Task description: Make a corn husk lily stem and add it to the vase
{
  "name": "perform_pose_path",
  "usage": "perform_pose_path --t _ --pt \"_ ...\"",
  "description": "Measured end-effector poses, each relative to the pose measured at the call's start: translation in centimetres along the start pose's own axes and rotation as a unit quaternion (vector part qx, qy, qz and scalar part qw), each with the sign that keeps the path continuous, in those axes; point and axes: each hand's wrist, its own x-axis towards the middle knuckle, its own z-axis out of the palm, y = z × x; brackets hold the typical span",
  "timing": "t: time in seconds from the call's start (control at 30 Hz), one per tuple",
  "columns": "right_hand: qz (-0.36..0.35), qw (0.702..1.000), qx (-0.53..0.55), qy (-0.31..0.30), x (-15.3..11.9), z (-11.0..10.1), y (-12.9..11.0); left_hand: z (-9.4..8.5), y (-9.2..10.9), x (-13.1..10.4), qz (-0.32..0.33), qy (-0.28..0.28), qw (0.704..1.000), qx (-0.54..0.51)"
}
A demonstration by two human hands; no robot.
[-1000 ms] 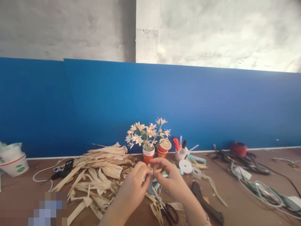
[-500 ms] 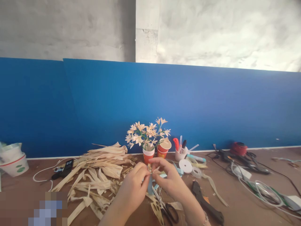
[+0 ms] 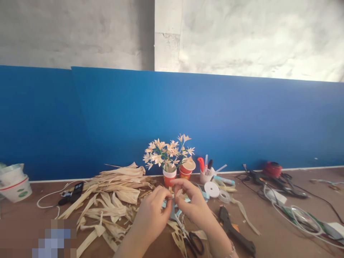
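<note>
My left hand (image 3: 155, 210) is closed in a pinch, its thumb and forefinger meeting at the centre of the view. Facing it, my right hand (image 3: 190, 200) has its thumb and forefinger curled round the same spot. Whatever small thing lies between the fingertips is mostly hidden and too small to name. A grey-blue strip (image 3: 172, 212) shows just below them. Under the hands lie scissors (image 3: 185, 233) with black handles. Beyond the fingertips, pale handmade flowers (image 3: 167, 151) on green stems stand in a stack of red and white paper cups (image 3: 169, 176).
Dried husks (image 3: 115, 199) cover the table on the left. At the right are a black glue gun (image 3: 235, 231), a white spool (image 3: 211, 189), a pen cup (image 3: 205, 177) and tangled cables (image 3: 298, 218). A blue partition (image 3: 172, 114) closes off the back.
The fingers have shifted slightly at the pinch, and the pale piece seen between them earlier is now less visible. The view has barely moved; the table things stay put.
</note>
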Motion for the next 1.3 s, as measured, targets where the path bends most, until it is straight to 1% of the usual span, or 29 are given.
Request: perform_pose_path --t 0.17,0.27,0.33,0.43,0.5,0.6,0.67,0.77,0.83,0.93,1.03,1.1,1.17,1.23,1.3 --pt "-0.001 1.000 0.030 -0.005 0.0 -0.1 0.1 0.3 -0.2 0.0 0.041 0.008 0.999 -0.017" --pt "0.001 1.000 0.022 0.002 0.1 -0.1 0.2 0.4 -0.2 0.0 0.041 0.019 0.998 -0.048" --pt "0.005 1.000 0.021 0.003 0.2 -0.1 0.1 0.4 -0.3 0.0 0.022 0.025 0.997 -0.076" --pt "0.017 0.999 0.037 -0.007 0.1 -0.1 -0.3 0.5 -0.5 0.2 -0.035 0.032 0.989 -0.137" --pt "0.034 0.998 0.053 -0.016 0.1 0.0 -0.4 0.4 -0.5 0.3 -0.075 0.042 0.978 -0.189" --pt "0.071 0.994 0.066 -0.040 0.2 0.3 -0.2 0.0 -0.2 0.4 -0.114 0.058 0.961 -0.246" --pt "0.083 0.992 0.076 -0.059 0.3 0.5 0.0 -0.3 0.0 0.5 -0.128 0.060 0.953 -0.267" --pt "0.073 0.989 0.102 -0.075 0.4 0.8 0.3 -0.7 0.3 0.6 -0.135 0.038 0.945 -0.297" --pt "0.066 0.989 0.106 -0.080 0.4 0.8 0.3 -0.8 0.3 0.6 -0.133 0.020 0.938 -0.320" --pt "0.056 0.991 0.087 -0.082 0.4 0.6 0.2 -0.5 0.1 0.7 -0.129 0.007 0.929 -0.346" --pt "0.041 0.994 0.062 -0.076 0.5 0.5 0.5 -0.1 -0.2 0.6 -0.125 0.006 0.932 -0.340" --pt "0.035 0.995 0.044 -0.079 0.6 0.5 0.7 0.0 -0.2 0.6 -0.121 0.003 0.942 -0.312" --pt "0.035 0.996 0.015 -0.077 0.6 0.2 0.6 0.0 -0.2 0.4 -0.112 0.002 0.959 -0.262" --pt "0.027 0.998 -0.041 -0.048 0.2 -0.2 0.2 -0.2 -0.1 0.4 -0.100 0.004 0.976 -0.195" --pt "-0.006 0.994 -0.108 -0.010 -0.3 -0.8 -0.6 -0.4 0.0 0.3 -0.087 0.004 0.989 -0.122"
